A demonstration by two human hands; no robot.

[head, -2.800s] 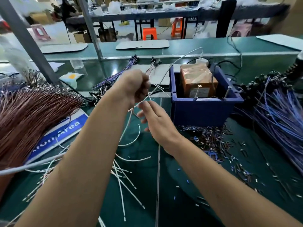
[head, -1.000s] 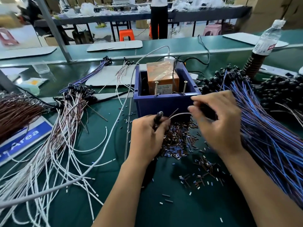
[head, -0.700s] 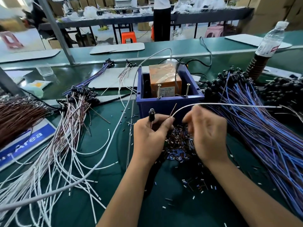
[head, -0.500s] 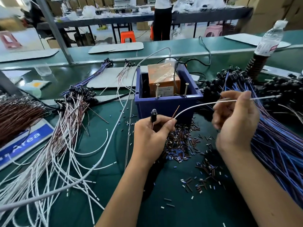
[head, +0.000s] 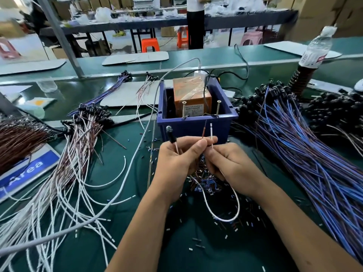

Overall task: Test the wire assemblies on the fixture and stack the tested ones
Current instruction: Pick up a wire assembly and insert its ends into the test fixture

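My left hand (head: 177, 158) grips one wire assembly: its black cap (head: 170, 133) sticks up at the left and the brown wire end (head: 204, 130) stands between thumb and finger. My right hand (head: 227, 163) pinches the white wire (head: 211, 132) of the same assembly, tip upward, its slack looping down below my wrists. Both tips stand just in front of the blue fixture bin (head: 194, 124), which holds an orange box (head: 191, 95) and two upright screws (head: 218, 107). A stack of white and brown assemblies (head: 74, 154) lies at the left.
A heap of blue and purple wire assemblies (head: 306, 146) with black caps fills the right side. Brown wires (head: 17, 138) lie far left over a blue sign. Cut insulation bits litter the green mat (head: 206, 181). A water bottle (head: 316, 50) stands at the back right. A grey cable (head: 137, 154) crosses the table.
My right hand has come back from the right, sliding along the white wire to its end, and now holds the tip upright beside the brown one. The left hand stayed put.
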